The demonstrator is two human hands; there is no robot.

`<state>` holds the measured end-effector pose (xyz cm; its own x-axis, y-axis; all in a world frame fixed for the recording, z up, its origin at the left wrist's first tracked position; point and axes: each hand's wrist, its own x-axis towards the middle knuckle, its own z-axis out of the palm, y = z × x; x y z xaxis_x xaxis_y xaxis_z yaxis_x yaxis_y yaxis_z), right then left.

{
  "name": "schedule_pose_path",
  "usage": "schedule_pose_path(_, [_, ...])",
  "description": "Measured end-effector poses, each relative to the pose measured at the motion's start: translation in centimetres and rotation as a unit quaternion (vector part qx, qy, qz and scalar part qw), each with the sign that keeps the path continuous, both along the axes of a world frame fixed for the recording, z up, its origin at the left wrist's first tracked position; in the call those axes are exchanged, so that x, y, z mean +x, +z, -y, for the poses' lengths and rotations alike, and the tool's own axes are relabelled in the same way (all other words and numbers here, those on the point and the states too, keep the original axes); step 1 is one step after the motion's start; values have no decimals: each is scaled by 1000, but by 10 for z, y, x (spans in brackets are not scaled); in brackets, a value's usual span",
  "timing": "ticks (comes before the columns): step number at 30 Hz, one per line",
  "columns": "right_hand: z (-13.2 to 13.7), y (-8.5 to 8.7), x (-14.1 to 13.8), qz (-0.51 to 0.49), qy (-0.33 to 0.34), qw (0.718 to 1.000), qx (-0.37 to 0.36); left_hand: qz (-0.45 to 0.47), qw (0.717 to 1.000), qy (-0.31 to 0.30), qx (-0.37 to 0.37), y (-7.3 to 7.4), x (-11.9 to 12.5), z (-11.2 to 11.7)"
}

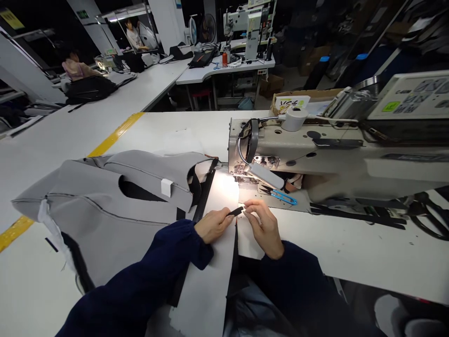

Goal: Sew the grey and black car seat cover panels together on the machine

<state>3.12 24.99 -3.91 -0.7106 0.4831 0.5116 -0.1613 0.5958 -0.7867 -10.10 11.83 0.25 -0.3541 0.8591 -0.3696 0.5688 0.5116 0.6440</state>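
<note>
My left hand (213,225) pinches a short black strip (236,211) between thumb and fingers, above a long white fabric panel (210,267). Close by on the right, my right hand (264,227) has its thumb and fingertips drawn together at the strip's free end. What lies between those fingertips is too small to tell. Under the left forearm and beyond it spreads a large grey sewn fabric piece (115,234) with dark seams, a cut-out and a small white tag (166,187). A black band (205,196) runs along its right side, beside the white panel.
Just ahead stands a sewing machine (336,159), its lamp lighting the needle area. Blue-handled thread snips (284,197) lie on its bed. Yellow tape (115,135) crosses the white table (168,128). Farther back are another sewing machine (253,35) and two people at work.
</note>
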Motion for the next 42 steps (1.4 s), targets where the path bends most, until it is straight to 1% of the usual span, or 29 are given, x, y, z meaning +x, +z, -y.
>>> schedule_pose_path(2, [-1,-2,0,14,5,1000,-6,-3,1000,-3,-2,1,0,-1])
schedule_pose_path(7, [-2,-10,-2,61,64,996,-27,1,1000,-7,9,4,2,-3])
schedule_pose_path(11, [2,-15,-5,56,64,995,-49,-15,999,-22,22,4,0,-3])
schedule_pose_path(13, [5,-17,-6,65,67,992,-90,-48,997,-35,56,4,-1,-4])
schedule_pose_path(15, [9,-18,-7,75,84,982,-154,-64,994,-36,87,4,-2,-5])
schedule_pose_path(17, [11,-18,-7,76,93,973,-197,-53,995,-22,86,4,-2,-6])
schedule_pose_path(18, [12,-18,-7,73,89,974,-198,-45,996,-13,79,4,-1,-6])
schedule_pose_path(22, [11,-17,-3,65,53,986,-143,-48,996,5,77,2,2,-8])
schedule_pose_path(24, [10,-17,-3,68,47,985,-150,-46,996,6,79,0,3,-8])
schedule_pose_path(27, [9,-19,-3,74,46,978,-191,-40,995,6,86,-2,4,-8])
schedule_pose_path(29, [9,-19,-5,66,52,975,-205,-41,995,5,93,-2,4,-8])
schedule_pose_path(31, [9,-17,-6,46,61,977,-197,-41,995,4,95,-2,4,-8])
schedule_pose_path(33, [9,-15,-7,28,67,982,-174,-41,995,1,89,-2,4,-8])
schedule_pose_path(35, [9,-15,-7,23,61,985,-158,-51,995,-3,82,-2,4,-8])
schedule_pose_path(37, [8,-15,-6,30,56,983,-172,-65,995,-10,77,-2,4,-8])
schedule_pose_path(40, [8,-17,-5,41,58,972,-224,-75,994,-24,73,-2,4,-7])
schedule_pose_path(42, [9,-18,-6,33,64,965,-253,-85,992,-33,88,-3,3,-6])
